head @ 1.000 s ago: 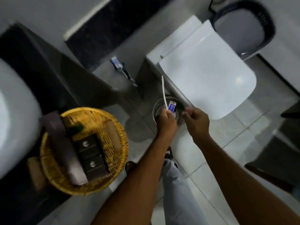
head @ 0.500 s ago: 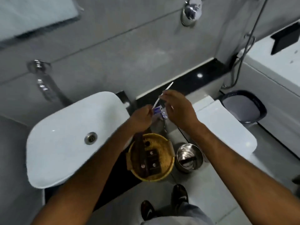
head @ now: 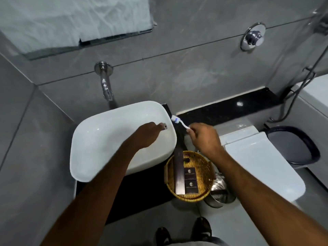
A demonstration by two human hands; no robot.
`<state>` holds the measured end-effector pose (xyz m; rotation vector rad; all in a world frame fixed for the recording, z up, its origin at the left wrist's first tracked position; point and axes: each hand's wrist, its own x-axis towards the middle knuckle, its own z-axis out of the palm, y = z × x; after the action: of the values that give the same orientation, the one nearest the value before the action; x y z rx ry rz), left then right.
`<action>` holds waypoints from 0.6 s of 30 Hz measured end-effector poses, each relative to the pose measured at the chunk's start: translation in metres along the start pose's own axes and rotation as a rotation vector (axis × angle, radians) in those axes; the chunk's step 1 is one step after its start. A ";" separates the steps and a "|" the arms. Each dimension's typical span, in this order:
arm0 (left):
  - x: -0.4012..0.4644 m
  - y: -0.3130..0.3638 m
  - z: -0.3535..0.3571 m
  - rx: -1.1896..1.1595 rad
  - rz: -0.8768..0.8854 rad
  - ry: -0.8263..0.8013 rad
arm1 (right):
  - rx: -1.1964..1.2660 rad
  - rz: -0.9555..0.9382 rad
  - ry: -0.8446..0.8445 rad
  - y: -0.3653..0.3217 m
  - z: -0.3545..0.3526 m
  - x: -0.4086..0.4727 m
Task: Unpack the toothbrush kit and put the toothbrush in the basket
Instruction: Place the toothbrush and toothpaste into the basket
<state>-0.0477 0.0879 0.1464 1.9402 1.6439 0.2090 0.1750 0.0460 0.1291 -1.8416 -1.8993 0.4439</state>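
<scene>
My right hand (head: pixel 205 137) grips a white toothbrush (head: pixel 180 122) by its handle, its blue-and-white head pointing up-left over the dark counter beside the sink. My left hand (head: pixel 147 134) hovers over the white sink (head: pixel 99 139) and pinches a small object (head: pixel 165 126), probably the small toothpaste tube, at the fingertips. The round woven basket (head: pixel 209 190) stands on the counter below my right hand. It holds a long dark box and two small dark boxes.
A wall tap (head: pixel 105 82) juts over the sink. A steel bin (head: pixel 220 194) stands on the floor right of the basket, beside the white toilet lid (head: pixel 262 164). A dark waste bin (head: pixel 294 148) sits far right. My shoes (head: pixel 182 231) show at the bottom.
The view rose from the floor bin to the sink. My hands, together half a second ago, have parted: the toothbrush is now in my right hand, and my left moved over the sink.
</scene>
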 end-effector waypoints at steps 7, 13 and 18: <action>-0.037 -0.005 0.068 -0.595 -0.300 0.125 | 0.139 0.672 -0.136 0.046 0.041 -0.036; -0.060 0.001 0.107 -0.676 -0.333 0.092 | 0.009 0.948 -0.344 0.071 0.071 -0.047; -0.072 0.003 0.117 -0.799 -0.326 0.042 | -0.040 1.090 -0.402 0.047 0.073 -0.043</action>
<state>-0.0060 -0.0184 0.0693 1.0652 1.5424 0.6611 0.1768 0.0116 0.0388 -2.8539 -0.8949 1.1766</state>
